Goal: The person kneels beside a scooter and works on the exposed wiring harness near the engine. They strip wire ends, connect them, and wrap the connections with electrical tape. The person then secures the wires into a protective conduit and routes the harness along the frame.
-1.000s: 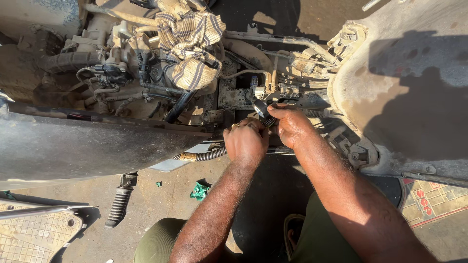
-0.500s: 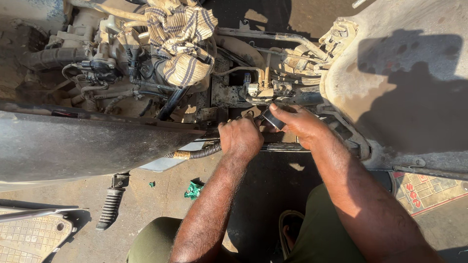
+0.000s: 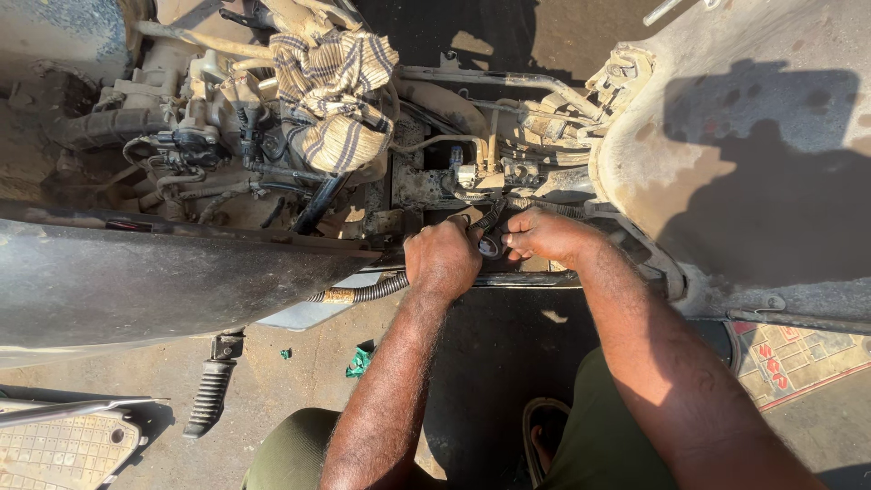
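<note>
**Two hands on a small dark part inside a dusty engine**

The fingers (image 3: 467,227) of the left hand (image 3: 443,257) are curled tight, like a fist. They close around a small dark part (image 3: 490,243) with a black wire on it. The fingers (image 3: 519,245) of the right hand (image 3: 544,234) are bent too, and their tips pinch the same part from the other side. The two hands are almost touching, with the part between them. How much of the part each hand grips is hard to tell, because the hands cover most of it.

The part sits low in the open middle of a dusty vehicle, just under some pale metal pieces (image 3: 481,172) and thin hoses. Below the left hand runs a ribbed grey hose (image 3: 363,292) along a dark bar.

Up and to the left, a striped cloth (image 3: 331,95) is stuffed into the engine. Further left are more hoses, wires and dirty engine parts (image 3: 181,136).

A big dark curved panel (image 3: 136,290) stretches across the left side. A big pale dusty panel (image 3: 753,145) fills the right side, with a shadow on it.

Down on the ground (image 3: 299,372) stands a black footrest (image 3: 207,395), and near it lies a small green scrap (image 3: 359,363). A patterned mat (image 3: 798,349) shows at the right edge. The person's green trousers (image 3: 590,445) and one sandal (image 3: 543,431) are at the bottom.
</note>
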Demonstrator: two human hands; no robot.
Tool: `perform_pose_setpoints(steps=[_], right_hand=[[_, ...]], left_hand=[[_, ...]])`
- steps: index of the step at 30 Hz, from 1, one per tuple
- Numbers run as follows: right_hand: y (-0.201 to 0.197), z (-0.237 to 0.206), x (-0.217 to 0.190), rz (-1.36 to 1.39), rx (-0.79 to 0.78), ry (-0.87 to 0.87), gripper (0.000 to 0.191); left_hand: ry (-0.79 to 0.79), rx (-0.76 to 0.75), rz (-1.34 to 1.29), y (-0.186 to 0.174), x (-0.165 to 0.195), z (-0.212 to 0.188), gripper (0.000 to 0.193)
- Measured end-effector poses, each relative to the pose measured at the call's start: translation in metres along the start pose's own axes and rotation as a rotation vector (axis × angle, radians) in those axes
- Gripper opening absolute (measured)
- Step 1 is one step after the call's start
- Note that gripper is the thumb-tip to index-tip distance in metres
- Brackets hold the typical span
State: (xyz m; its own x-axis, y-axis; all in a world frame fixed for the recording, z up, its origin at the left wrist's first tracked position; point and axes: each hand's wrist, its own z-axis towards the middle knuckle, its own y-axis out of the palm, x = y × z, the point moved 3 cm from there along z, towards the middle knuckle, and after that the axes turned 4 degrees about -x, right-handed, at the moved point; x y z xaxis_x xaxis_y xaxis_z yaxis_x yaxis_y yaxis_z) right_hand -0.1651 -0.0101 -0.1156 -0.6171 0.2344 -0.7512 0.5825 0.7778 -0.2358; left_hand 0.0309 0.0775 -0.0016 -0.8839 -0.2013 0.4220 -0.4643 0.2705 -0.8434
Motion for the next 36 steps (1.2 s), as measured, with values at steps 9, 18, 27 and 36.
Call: perform_pose_setpoints(steps=[9, 18, 27, 36], right_hand=[[0.025, -0.005, -0.036, 0.578, 0.452, -0.02, 0.017], [0.046, -0.014, -0.059, 0.724, 0.382, -0.155, 0.052], [0.044, -0.008, -0.052, 1.079, 0.151, -0.277, 0.023], [0.043, -0.015, -0.061, 1.11, 0.167, -0.267, 0.056]], left_hand=[[0.028, 0.034, -0.003, 0.005, -0.003, -0.001, 0.036], [0.031, 0.093, 0.02, 0.01, -0.004, 0.0, 0.035], [0.243, 0.419, 0.006, 0.023, -0.01, -0.009, 0.017], [0.551, 0.646, 0.319, 0.032, -0.013, -0.025, 0.023]])
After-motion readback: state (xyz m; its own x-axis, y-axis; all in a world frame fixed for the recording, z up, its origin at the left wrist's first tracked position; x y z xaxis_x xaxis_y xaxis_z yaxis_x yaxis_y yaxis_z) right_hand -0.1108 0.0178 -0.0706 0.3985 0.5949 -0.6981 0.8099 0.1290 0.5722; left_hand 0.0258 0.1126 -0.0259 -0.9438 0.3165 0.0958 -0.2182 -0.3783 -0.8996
